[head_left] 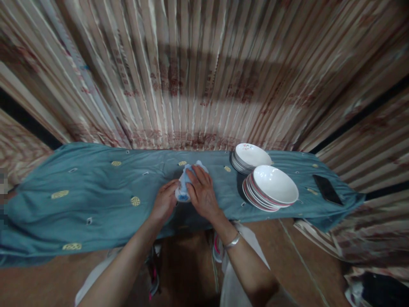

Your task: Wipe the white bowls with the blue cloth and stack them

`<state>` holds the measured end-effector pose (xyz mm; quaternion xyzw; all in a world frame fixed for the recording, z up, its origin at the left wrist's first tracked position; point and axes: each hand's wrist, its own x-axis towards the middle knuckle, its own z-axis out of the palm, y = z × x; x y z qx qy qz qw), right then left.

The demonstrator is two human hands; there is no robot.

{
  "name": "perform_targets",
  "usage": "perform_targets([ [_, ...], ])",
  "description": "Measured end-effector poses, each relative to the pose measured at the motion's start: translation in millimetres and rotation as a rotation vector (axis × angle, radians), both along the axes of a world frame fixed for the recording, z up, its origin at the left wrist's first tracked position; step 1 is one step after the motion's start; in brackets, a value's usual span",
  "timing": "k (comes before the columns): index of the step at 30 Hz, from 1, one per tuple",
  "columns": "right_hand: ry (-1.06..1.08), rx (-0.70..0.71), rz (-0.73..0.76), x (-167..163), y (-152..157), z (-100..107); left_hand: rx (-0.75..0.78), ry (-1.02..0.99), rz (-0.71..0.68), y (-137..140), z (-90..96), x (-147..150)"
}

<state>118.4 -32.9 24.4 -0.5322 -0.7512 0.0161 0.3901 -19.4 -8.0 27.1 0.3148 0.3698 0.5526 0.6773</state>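
In front of me, just above the near side of the table, both my hands meet around a light blue cloth (184, 181). My right hand (203, 192) presses down on the cloth with its fingers bent over it, and a silver bangle circles that wrist. My left hand (164, 200) pinches the left edge of a small white thing with a blue pattern (183, 198) that shows below the cloth. Most of it is covered, so I cannot tell whether it is a dish or a part of the cloth.
A stack of white bowls with red rims (276, 185) stands right of my hands, leaning slightly. Behind it is another stack of white bowls (252, 155). A black phone (328, 189) lies at the right end of the teal tablecloth (105, 187). A pleated curtain (198, 85) hangs behind.
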Motion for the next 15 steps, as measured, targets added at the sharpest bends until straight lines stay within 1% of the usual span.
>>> perform_targets([
  [5, 0.302, -0.070, -0.025, 19, 22, -16, -0.011, -0.009, -0.012, -2, -1.3, -4],
  [8, 0.417, -0.120, -0.026, 27, 32, -25, -0.019, -0.010, -0.004, -2, -3.9, -6],
  [11, 0.410, -0.116, -0.026, 27, 30, -24, -0.017, -0.017, 0.015, -1, -4.9, -5],
  [13, 0.335, -0.082, -0.015, 22, 22, -19, -0.010, -0.021, 0.017, -1, -4.5, -4],
  [15, 0.209, -0.028, 0.008, 14, 12, -12, 0.002, -0.024, 0.012, -2, -3.9, -3],
])
